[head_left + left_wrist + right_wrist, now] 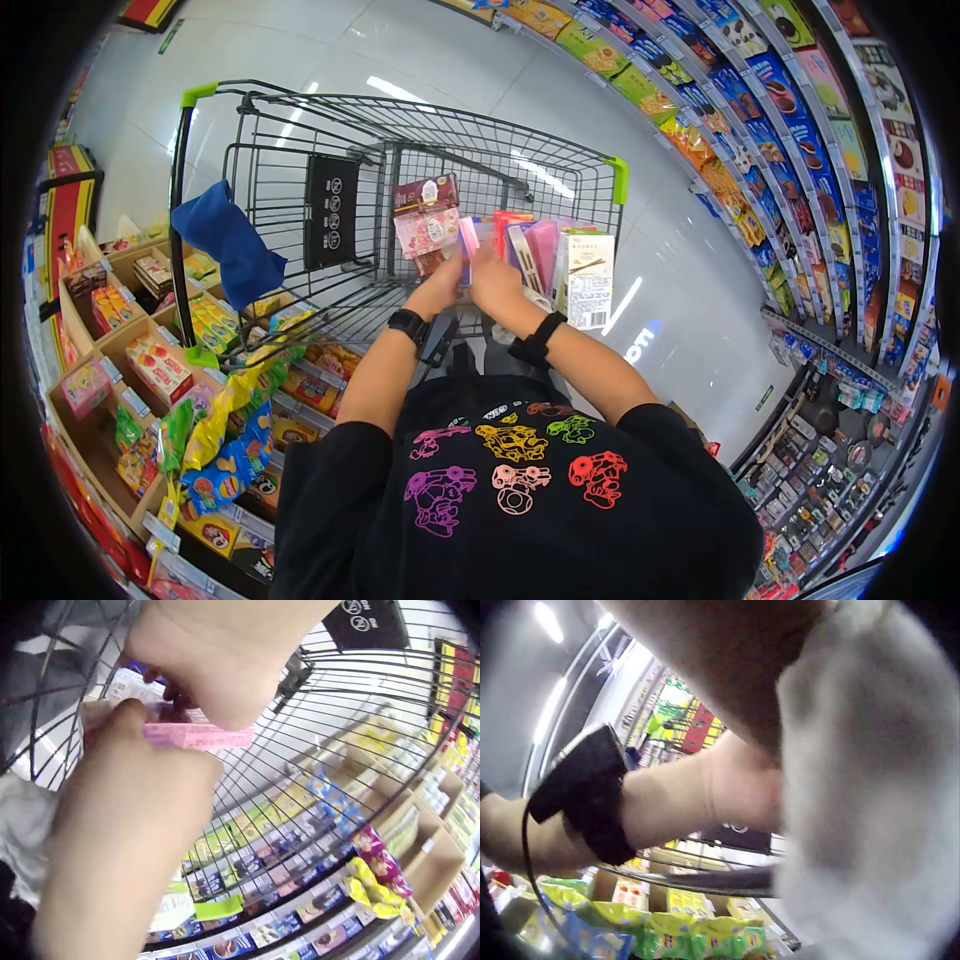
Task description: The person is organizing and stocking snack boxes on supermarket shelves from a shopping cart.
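Note:
Both hands meet over the shopping cart (410,105). My left hand (438,290) holds a flat pink box (199,736), its fingers curled at the box's side in the left wrist view. From the other side my right hand (497,282) grips the same box, thumb and fingers at its edge. Beside the hands, a pink floral box (425,233) and a dark red box (424,195) lie in the cart. Right of them stand purple-pink packs (541,246) and a cream box with a barcode (590,281). Blurred white cloth (870,795) hides much of the right wrist view.
A blue cloth (228,245) hangs over the cart's handle side. Shelves of packaged snacks (740,120) curve along the right. Wooden bins (115,345) with boxes and hanging snack bags (230,470) stand close on the left.

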Demonstrator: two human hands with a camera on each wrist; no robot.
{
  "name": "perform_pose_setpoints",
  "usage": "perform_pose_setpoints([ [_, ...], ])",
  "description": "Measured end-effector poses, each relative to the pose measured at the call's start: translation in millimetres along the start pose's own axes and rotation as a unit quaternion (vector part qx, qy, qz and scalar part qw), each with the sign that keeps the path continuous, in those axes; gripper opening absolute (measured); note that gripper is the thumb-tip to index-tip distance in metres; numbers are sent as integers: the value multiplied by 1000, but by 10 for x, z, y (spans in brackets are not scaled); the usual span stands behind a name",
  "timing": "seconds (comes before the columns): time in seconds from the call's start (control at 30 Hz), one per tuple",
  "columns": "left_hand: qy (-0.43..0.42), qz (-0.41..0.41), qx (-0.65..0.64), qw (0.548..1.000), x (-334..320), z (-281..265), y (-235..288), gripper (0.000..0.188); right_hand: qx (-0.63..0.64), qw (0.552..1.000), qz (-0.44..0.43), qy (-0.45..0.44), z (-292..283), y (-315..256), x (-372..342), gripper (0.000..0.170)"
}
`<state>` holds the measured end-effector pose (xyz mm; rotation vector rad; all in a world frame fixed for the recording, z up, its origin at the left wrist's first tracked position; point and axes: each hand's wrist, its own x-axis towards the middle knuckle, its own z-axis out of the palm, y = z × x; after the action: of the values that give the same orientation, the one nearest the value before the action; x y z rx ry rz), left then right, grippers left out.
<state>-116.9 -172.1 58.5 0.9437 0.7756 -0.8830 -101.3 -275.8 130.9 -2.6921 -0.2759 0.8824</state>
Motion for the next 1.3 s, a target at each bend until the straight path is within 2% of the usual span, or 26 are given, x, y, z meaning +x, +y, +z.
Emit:
perform_pose_setpoints([
  [0.07,-64,-75,-42,994,281,-202,-27,51,-7,998,49,-24,259,6,185,26],
  [0.2,-99,-116,34,988,350,-272,136,57,-10,991,108,-79,432,113,458,25],
  [0.23,-115,-127,46,984,513,-408,51,59,-19,983,145,-107,396,84,495,24],
  [0.33,-122,-153,190,962,670,-753,74,62,-130,948,59,-284,348,-9,604,28],
  [0.37,-131,-150,203,959,652,-881,136,62,-127,943,14,-306,325,-78,622,28],
  [0.47,-55,-157,270,948,613,-1280,402,59,-89,927,-40,-363,278,-359,844,33],
  [0.5,0,-127,208,970,676,-1482,348,60,-36,929,-69,-361,449,-320,1004,49],
  [0.53,56,-93,144,984,750,-1666,283,61,14,945,-41,-324,426,-384,1138,53],
  [0.6,144,-80,92,982,920,-1897,171,64,113,963,15,-244,416,-507,1382,63],
  [0.67,210,-122,117,963,999,-2005,166,71,167,968,100,-160,978,-400,1575,75],
  [0.7,193,-137,91,967,1053,-2044,144,78,193,964,142,-117,1210,-351,1656,82],
  [0.8,138,-59,46,988,1289,-2168,-165,76,264,936,223,-72,1291,-323,1759,91],
  [0.83,122,-33,37,991,1283,-2160,-158,75,260,942,200,-75,1512,-187,1803,92],
  [0.9,140,-21,10,990,1017,-1899,140,68,278,938,187,-89,1591,-106,1822,90],
  [0.93,149,-36,12,988,1055,-1957,85,62,301,927,198,-103,1466,-146,1784,87],
  [1.0,156,-67,39,985,1148,-2100,-49,49,407,897,157,-67,1668,24,1786,82],
  [1.07,172,-95,79,977,1067,-2156,-46,37,514,839,153,-91,1252,-194,1641,75],
  [1.1,144,-23,40,989,787,-2103,80,38,573,798,151,-110,1133,-254,1576,69],
  [1.13,138,24,132,981,600,-2111,168,40,628,754,139,-132,1031,-288,1521,63],
  [1.17,140,72,222,962,404,-2113,263,42,693,693,112,-161,1203,-199,1557,54],
  [1.2,170,62,487,855,415,-2221,286,56,735,642,117,-184,1055,-289,1508,47],
  [1.23,180,113,541,813,508,-2391,178,61,738,605,136,-266,1104,-260,1561,35],
  [1.27,169,116,528,824,388,-2408,249,57,741,552,191,-331,1032,-329,1560,25],
  [1.3,158,119,513,835,265,-2422,321,53,723,574,199,-330,1062,-357,1583,27],
])
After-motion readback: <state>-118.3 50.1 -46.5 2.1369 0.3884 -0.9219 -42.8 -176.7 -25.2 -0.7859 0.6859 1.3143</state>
